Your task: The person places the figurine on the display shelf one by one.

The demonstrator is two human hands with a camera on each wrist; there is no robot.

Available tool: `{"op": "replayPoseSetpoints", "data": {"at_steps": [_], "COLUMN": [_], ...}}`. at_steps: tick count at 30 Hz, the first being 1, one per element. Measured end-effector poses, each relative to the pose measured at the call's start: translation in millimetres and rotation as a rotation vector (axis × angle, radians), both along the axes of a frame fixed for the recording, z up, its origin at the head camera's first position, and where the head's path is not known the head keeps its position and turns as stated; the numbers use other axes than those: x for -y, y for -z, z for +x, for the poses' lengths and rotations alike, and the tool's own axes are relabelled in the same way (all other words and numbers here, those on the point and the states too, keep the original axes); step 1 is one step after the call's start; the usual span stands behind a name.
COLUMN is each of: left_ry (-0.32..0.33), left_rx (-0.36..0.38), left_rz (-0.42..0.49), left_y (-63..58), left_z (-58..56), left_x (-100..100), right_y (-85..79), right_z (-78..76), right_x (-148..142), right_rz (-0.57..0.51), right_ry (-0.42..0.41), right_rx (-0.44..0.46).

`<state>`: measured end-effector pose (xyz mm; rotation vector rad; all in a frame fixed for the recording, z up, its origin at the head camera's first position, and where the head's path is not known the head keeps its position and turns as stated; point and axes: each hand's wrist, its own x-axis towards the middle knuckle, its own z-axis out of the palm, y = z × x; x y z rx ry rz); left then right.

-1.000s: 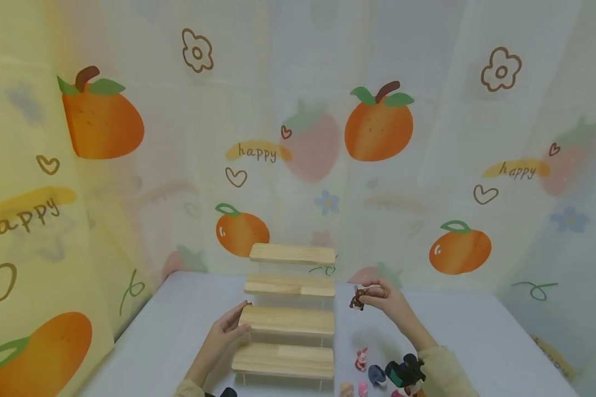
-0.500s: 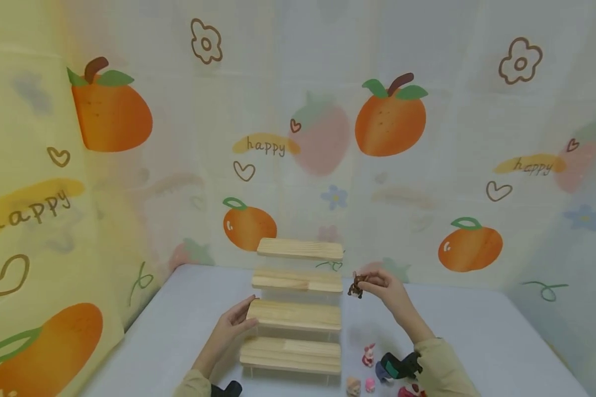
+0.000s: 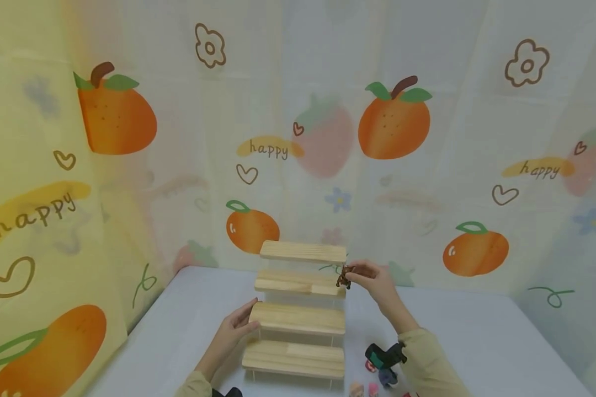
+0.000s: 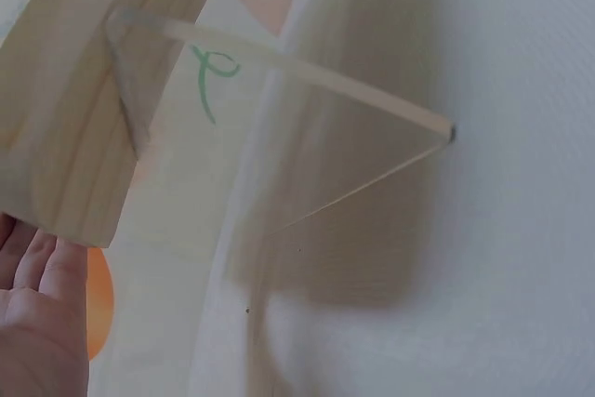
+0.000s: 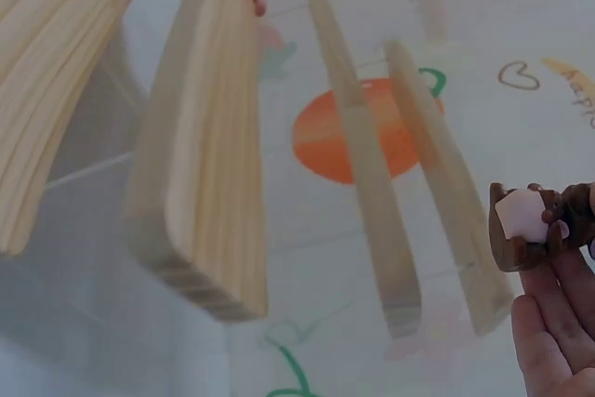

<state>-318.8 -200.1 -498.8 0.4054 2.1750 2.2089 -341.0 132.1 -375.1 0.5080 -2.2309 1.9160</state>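
A small brown figurine [image 3: 345, 277] with a pale patch is pinched in the fingers of my right hand [image 3: 377, 281]. In the head view it overlaps the right end of the second-highest board of a stepped wooden display stand [image 3: 298, 318]. The right wrist view shows the figurine [image 5: 523, 218] beside the ends of the upper boards [image 5: 367, 202]. My left hand [image 3: 228, 333] grips the left end of the second-lowest board, thumb at its front edge and fingers behind. From the left wrist, a clear support leg [image 4: 307, 72] shows under a board [image 4: 112, 90].
Several small figurines lie right of the stand on the white table [image 3: 452, 331], including a dark blue one [image 3: 388, 377] and a pink one [image 3: 373, 390]. A black wrist device [image 3: 384, 355] partly covers them. A fruit-printed curtain [image 3: 402, 220] hangs close behind the stand.
My right hand has moved left and slightly up with the brown figurine, from beside the stand to its second-highest board. My left hand keeps its place on the stand. The head view has shifted slightly.
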Motion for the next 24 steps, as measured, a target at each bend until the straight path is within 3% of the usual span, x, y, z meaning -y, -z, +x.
{"op": "replayPoseSetpoints", "data": {"at_steps": [8,17,24], "left_ry": [0.002,0.026,0.013], "left_rx": [-0.009,-0.035,-0.014], "left_rz": [0.0,-0.013,-0.036], "left_y": [-6.1,-8.7,-7.5], "left_z": [0.7,-5.3,-0.3], "left_x": [0.0,-5.4,1.8], "right_y": [-13.7,-24.0,-28.1], "right_z": [-8.7,-19.3,-25.0], "right_x": [15.8,25.3,39.1], "right_rz": [0.013,0.04,0.03], "right_ry": [0.006,-0.013,-0.054], "right_rx": [0.066,-0.009,-0.054]}}
